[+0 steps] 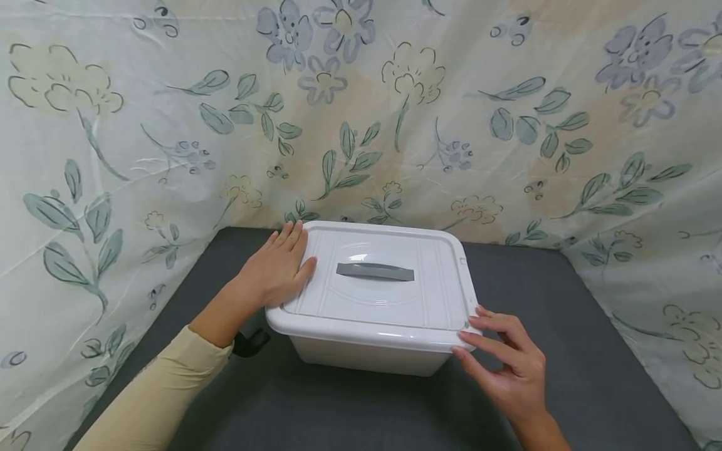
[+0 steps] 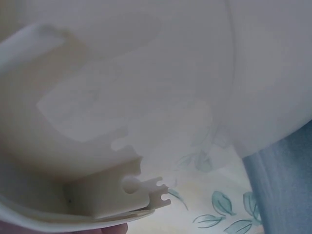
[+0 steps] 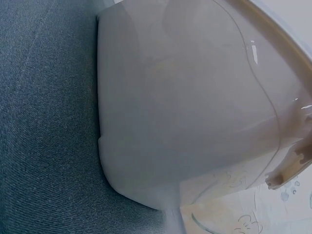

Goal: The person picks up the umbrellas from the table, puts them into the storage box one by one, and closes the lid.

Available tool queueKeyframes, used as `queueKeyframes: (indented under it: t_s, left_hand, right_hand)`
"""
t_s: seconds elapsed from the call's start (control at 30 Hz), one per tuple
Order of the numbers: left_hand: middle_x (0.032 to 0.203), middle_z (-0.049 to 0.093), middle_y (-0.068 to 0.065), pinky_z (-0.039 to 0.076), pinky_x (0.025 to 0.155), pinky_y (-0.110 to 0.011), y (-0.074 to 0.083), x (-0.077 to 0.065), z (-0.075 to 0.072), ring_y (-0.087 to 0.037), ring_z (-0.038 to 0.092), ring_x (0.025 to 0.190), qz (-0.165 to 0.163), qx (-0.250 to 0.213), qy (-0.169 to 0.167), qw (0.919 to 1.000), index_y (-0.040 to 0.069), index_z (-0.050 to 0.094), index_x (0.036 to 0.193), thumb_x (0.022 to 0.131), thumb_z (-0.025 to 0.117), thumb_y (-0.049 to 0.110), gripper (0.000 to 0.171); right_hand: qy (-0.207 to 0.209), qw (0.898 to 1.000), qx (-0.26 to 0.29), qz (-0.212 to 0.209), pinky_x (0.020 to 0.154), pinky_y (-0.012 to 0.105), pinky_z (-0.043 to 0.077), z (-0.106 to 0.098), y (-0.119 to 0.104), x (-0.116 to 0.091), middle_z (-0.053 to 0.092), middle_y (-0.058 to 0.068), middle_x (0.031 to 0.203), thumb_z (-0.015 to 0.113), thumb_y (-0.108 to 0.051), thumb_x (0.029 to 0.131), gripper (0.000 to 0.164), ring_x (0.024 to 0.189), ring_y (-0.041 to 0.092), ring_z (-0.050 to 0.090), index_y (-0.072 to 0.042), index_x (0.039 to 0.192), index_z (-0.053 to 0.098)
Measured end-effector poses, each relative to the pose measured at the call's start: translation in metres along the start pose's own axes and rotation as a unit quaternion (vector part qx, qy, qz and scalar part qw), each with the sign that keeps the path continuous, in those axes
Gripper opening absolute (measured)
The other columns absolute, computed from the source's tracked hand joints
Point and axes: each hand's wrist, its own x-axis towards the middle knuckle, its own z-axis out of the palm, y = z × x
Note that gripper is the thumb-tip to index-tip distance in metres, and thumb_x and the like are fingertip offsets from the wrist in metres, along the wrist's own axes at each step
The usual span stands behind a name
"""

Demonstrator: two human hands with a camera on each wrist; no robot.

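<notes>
A white plastic storage box [image 1: 366,357] stands on the dark table, with a white lid [image 1: 395,307] lying over its top. The lid carries a grey handle [image 1: 375,271] in its middle. My left hand [image 1: 279,266] rests on the lid's left edge, fingers extended toward the far corner. At the near right corner, my right hand [image 1: 504,360] pinches the rim, fingertips on the edge and thumb lower at the front. Both wrist views look at the box's outer walls; the right one shows a wall [image 3: 170,97] and a notched rim part [image 3: 292,165]. The box's contents are hidden.
The dark grey table top [image 1: 338,413] extends around the box. Floral fabric [image 1: 361,169] hangs behind the table and along both sides. A black device [image 1: 252,343] sits under the left wrist.
</notes>
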Motion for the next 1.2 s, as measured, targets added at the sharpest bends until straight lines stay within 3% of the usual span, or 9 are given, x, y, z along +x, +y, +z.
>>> queueKeyframes:
  t_s: [0.37,0.7,0.93,1.2]
  left_hand:
    - [0.172,0.0,-0.017,0.007,0.131,-0.053,0.0,0.003,-0.001,-0.035,-0.002,0.161,0.003,-0.023,-0.008,0.9997,-0.003,0.007,0.162,0.109,0.029,0.046,0.076]
    - [0.172,0.004,-0.018,0.009,0.13,-0.054,-0.003,0.003,-0.002,-0.037,0.003,0.16,0.007,-0.005,-0.001,1.0,-0.004,0.012,0.161,0.108,0.031,0.043,0.073]
    - [0.171,0.007,-0.019,0.011,0.13,-0.053,-0.005,0.002,-0.002,-0.037,0.006,0.16,0.004,-0.015,0.003,0.9999,-0.004,0.015,0.161,0.109,0.031,0.042,0.072]
    - [0.171,0.015,-0.017,0.02,0.127,-0.056,-0.01,-0.002,-0.003,-0.035,0.011,0.16,-0.012,-0.054,0.03,0.998,-0.001,0.019,0.162,0.11,0.032,0.041,0.068]
  right_hand:
    - [0.0,1.0,-0.01,0.001,0.11,0.026,0.049,0.002,-0.012,0.012,0.068,0.022,0.104,0.086,-0.016,0.083,0.028,0.119,0.022,0.065,0.01,0.09,0.078]
    - [-0.02,1.0,-0.017,0.005,0.11,0.024,0.048,0.002,-0.013,0.012,0.068,0.022,0.107,0.082,-0.014,0.087,0.023,0.123,0.022,0.064,0.008,0.093,0.079]
    - [-0.031,0.999,-0.02,-0.007,0.109,0.023,0.048,0.001,-0.008,0.014,0.068,0.023,0.108,0.083,-0.015,0.087,0.022,0.121,0.025,0.062,0.006,0.092,0.079]
    - [-0.038,0.999,-0.014,-0.028,0.107,0.024,0.049,-0.004,0.005,0.014,0.069,0.023,0.108,0.086,-0.015,0.084,0.021,0.116,0.029,0.062,0.004,0.092,0.08]
